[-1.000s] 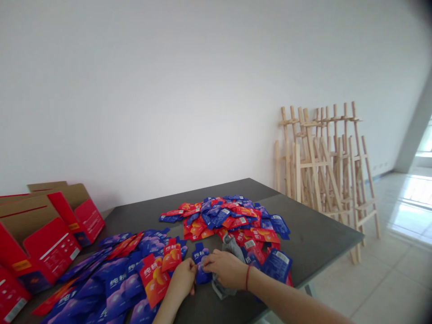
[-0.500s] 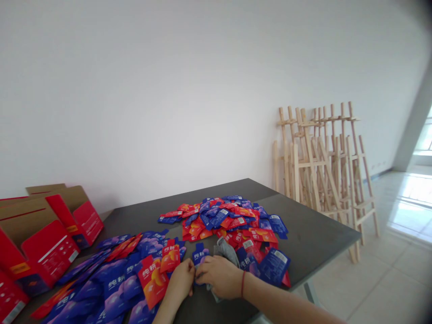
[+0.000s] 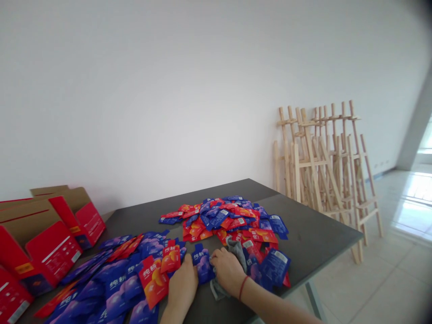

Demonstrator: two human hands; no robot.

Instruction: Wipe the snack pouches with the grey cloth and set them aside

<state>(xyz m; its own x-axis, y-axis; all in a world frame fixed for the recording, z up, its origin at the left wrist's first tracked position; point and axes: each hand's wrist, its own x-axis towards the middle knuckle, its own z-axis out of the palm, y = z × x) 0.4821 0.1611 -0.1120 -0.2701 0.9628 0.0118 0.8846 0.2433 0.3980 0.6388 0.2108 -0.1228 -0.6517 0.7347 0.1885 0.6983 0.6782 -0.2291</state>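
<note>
A blue packet with purple fruit print lies face up between my two hands on the dark table. My left hand is at its left edge, fingers pressed together and their tips hard to see. Fingers of my right hand are bent at the packet's right edge, with a grey cloth under the palm. Whether they grip the packet or the cloth is hard to tell. Left of my left hand lie spread blue packets and a red packet. Beyond my hands is a mixed pile of red and blue packets.
Open red cardboard boxes stand at the left. The dark table reaches to a corner at the right. Several wooden easels lean near the white wall beyond it.
My hands have moved apart, uncovering the blue packet between them. My right hand has shifted right and up, and the cloth has moved right with it.
</note>
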